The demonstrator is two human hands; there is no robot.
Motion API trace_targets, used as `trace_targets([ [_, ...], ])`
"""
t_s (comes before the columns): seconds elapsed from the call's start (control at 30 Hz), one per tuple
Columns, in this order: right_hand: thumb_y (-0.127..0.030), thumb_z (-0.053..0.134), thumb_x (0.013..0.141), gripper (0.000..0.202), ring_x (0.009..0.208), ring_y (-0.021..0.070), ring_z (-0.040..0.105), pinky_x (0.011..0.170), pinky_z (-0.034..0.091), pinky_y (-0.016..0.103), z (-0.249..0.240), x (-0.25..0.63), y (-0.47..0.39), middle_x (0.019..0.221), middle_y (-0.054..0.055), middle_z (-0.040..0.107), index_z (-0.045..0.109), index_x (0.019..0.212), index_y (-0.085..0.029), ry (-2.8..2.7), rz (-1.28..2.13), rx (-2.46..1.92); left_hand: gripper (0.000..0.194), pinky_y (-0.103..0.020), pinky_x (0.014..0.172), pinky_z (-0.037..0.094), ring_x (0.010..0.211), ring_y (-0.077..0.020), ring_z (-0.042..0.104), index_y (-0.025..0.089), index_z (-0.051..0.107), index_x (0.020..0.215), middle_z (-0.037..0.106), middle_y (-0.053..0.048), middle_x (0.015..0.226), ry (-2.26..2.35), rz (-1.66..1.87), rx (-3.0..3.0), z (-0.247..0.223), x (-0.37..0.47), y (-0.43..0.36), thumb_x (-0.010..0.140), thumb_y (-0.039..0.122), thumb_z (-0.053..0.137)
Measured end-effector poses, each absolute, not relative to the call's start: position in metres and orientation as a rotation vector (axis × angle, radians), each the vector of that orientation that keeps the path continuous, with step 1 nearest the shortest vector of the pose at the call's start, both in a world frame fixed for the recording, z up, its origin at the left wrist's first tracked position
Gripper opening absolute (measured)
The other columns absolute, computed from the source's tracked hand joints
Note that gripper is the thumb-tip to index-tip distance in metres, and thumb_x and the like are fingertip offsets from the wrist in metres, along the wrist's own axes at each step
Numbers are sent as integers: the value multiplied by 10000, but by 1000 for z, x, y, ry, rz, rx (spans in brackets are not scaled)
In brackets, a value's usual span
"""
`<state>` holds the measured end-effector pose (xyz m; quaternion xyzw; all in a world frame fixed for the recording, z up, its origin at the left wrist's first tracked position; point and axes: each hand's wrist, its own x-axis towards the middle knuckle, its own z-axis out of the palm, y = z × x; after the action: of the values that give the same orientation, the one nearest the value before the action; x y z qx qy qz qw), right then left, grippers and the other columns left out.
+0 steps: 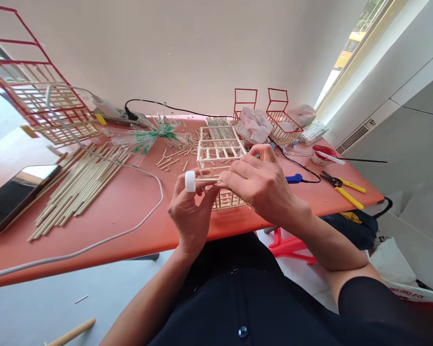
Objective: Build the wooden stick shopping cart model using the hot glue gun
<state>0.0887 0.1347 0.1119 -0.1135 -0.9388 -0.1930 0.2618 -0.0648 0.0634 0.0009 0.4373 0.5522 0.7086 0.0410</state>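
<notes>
My left hand (pixel 191 216) is closed in a pinch on a short, pale wooden stick (pixel 209 180) in front of the small stick frame. A white roll or band (pixel 190 181) sits at its index finger; I cannot tell which. From the other side, my right hand (pixel 261 180) comes in with its thumb and fingertips pressed together at the stick's right end. Just behind both hands stands the unpainted stick frame (pixel 218 153), an open slatted back above a basket-like lower part. The hands hide much of its middle.
Bundled wooden sticks (pixel 79 187) and a phone (pixel 18 194) lie left, beside a grey cable (pixel 155 202). Red-trimmed stick models (pixel 283 127) stand behind. To the right are a blue-handled tool (pixel 294 179), a red paint cup (pixel 321 154) and yellow-handled pliers (pixel 346 187).
</notes>
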Motion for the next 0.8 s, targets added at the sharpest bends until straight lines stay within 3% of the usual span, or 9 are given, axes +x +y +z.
trace_targets([
  [0.3, -118, 508, 1149, 319, 847, 167, 532, 994, 316, 436, 112, 89, 133, 897, 16, 735, 737, 937, -187, -2539, -534, -291, 194, -348, 847, 559, 917, -202, 715, 235, 809, 912, 787, -54, 1041, 1791, 2244, 1343, 4, -57, 62, 947, 416, 871],
  [0.43, -142, 502, 1160, 313, 875, 172, 555, 992, 328, 421, 110, 90, 131, 908, 18, 738, 744, 968, -192, -2519, -555, -286, 96, -334, 814, 570, 854, -182, 716, 252, 847, 961, 812, -44, 1071, 1809, 2268, 1357, 3, -56, 61, 963, 349, 850],
  [0.63, -123, 504, 1154, 309, 876, 168, 561, 1000, 342, 416, 111, 90, 130, 915, 19, 737, 732, 955, -179, -2501, -616, -270, 131, -363, 847, 613, 953, -222, 770, 241, 851, 941, 810, -53, 1021, 1790, 2287, 1351, 6, -55, 61, 966, 369, 848],
  [0.8, -100, 472, 1154, 338, 849, 169, 518, 1008, 342, 429, 114, 90, 133, 884, 12, 708, 734, 958, -183, -2516, -659, -255, 144, -368, 850, 614, 882, -199, 755, 235, 850, 928, 818, -57, 1065, 1800, 2284, 1356, 5, -55, 61, 959, 376, 859],
])
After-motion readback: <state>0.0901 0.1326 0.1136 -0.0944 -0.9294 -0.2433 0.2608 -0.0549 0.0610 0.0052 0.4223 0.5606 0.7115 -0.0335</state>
